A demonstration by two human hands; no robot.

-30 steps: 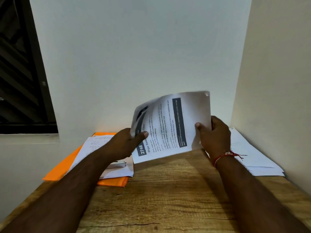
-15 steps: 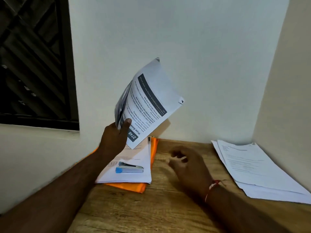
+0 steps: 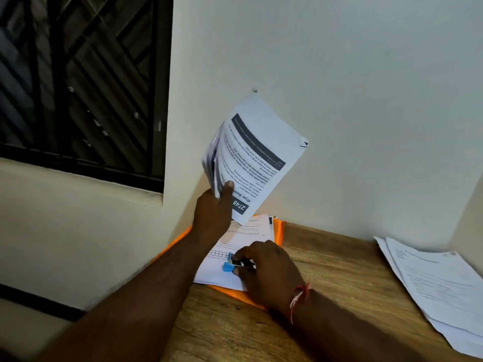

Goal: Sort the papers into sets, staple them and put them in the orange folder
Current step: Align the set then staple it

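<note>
One set (image 3: 257, 155) was pinched aloft by left hand (image 3: 213, 212); right hand (image 3: 266, 270) curled round stapler (image 3: 228, 265) atop orange folder (image 3: 279, 228). Stapling seemingly pending; right pile (image 3: 431, 283) lay unfiled.

Left hand (image 3: 213, 215) pinches a set of printed papers (image 3: 254, 158) by the lower corner, held upright at frame centre against the white wall (image 3: 339, 74). Right hand (image 3: 266, 270) grips a blue stapler (image 3: 231, 263) lying on a sheet stack (image 3: 245, 236) over the orange folder (image 3: 280, 228). Another paper pile (image 3: 433, 288) sits lower right on the wooden table (image 3: 326, 257). Dark window (image 3: 78, 82) upper left.
</note>
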